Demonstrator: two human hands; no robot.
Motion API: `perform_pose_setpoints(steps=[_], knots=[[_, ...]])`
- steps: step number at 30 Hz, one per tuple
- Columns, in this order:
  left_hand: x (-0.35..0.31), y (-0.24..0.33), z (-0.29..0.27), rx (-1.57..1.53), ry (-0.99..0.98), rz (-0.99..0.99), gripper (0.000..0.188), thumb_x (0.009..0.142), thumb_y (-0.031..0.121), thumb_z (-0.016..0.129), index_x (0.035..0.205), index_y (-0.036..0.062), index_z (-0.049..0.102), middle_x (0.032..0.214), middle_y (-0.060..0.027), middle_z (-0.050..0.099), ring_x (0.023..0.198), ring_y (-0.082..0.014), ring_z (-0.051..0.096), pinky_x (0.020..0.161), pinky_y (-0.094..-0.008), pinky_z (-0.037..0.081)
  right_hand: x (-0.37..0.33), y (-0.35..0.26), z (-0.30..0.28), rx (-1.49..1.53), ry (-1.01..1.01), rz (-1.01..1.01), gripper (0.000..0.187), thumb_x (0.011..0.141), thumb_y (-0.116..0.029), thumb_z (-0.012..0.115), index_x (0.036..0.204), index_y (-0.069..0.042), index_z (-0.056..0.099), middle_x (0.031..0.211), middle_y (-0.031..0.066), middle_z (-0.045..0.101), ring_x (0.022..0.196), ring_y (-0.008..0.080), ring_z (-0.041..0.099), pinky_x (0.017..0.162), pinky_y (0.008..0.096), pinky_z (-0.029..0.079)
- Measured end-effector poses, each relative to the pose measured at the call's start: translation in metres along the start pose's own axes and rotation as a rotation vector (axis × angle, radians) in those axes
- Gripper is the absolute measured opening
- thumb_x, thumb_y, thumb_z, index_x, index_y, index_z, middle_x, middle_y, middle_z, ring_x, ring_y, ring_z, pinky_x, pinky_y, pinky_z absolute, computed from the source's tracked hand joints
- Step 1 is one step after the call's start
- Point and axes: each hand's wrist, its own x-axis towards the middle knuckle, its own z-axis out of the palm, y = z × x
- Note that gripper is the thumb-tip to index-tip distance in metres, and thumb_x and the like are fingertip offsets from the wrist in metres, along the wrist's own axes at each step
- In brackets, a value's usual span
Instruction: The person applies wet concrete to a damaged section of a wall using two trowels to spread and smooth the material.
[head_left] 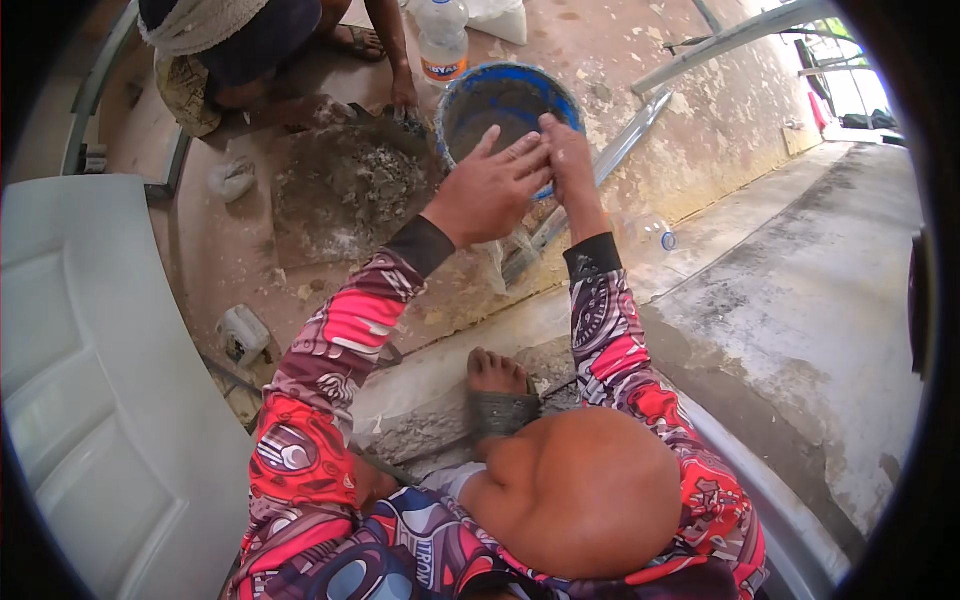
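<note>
Bent knee (580, 490) foremost, left hand (492, 192) touches right hand (573, 168).

The bucket (510, 70) has a way in from above; a plastic bottle (443, 45) and a co-worker's arm (391, 42) (both near its rim) crowd the left, a metal bar (632, 138) the right.

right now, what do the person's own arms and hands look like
Long sleeves in a busy graphic print of red, pink, maroon and white cover both arms, ending in plain dark cuffs. The left hand and right hand wear no gloves.
</note>
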Motion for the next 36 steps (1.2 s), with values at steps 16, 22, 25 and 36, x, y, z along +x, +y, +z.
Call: perform_pose_setpoints(steps=[16,22,25,36], knots=[[0.002,-0.020,0.074,-0.568,0.392,-0.751,0.016,0.080,0.014,0.063,0.086,0.0015,0.070,0.084,-0.0222,0.068,0.081,-0.0385,0.067,0.074,-0.0456,0.053,-0.020,-0.001,-0.007,-0.407,0.134,-0.351,0.043,0.083,-0.010,0.071,0.124,0.001,0.064,0.104,0.0170,0.073,0.091,0.0167,0.070,0.080,0.0311,0.054],[-0.027,-0.004,0.046,-0.825,0.474,-0.973,0.007,0.078,0.008,0.061,0.075,0.0008,0.061,0.075,-0.0192,0.065,0.068,-0.0374,0.062,0.061,-0.0371,0.048,-0.058,-0.027,0.000,-0.482,0.374,-0.442,0.026,0.081,-0.008,0.075,0.070,0.000,0.053,0.063,0.0026,0.053,0.061,0.0116,0.048,0.059,0.0292,0.044],[-0.037,-0.001,0.045,-0.839,0.429,-1.001,0.006,0.074,0.005,0.063,0.076,0.0003,0.060,0.078,-0.0199,0.065,0.073,-0.0374,0.063,0.064,-0.0403,0.049,-0.063,-0.012,-0.010,-0.355,0.260,-0.573,0.041,0.081,-0.003,0.072,0.066,-0.004,0.034,0.060,0.0000,0.032,0.058,0.0125,0.033,0.054,0.0299,0.035],[-0.241,-0.028,-0.055,-0.368,-0.602,-0.175,0.038,0.078,0.009,0.063,0.116,0.0016,0.061,0.114,-0.0197,0.062,0.114,-0.0368,0.057,0.097,-0.0431,0.048,-0.101,-0.008,0.003,-0.822,0.007,-0.803,0.033,0.082,-0.002,0.069,0.115,-0.006,0.067,0.119,0.0144,0.066,0.095,0.0283,0.065,0.079,0.0348,0.051]])
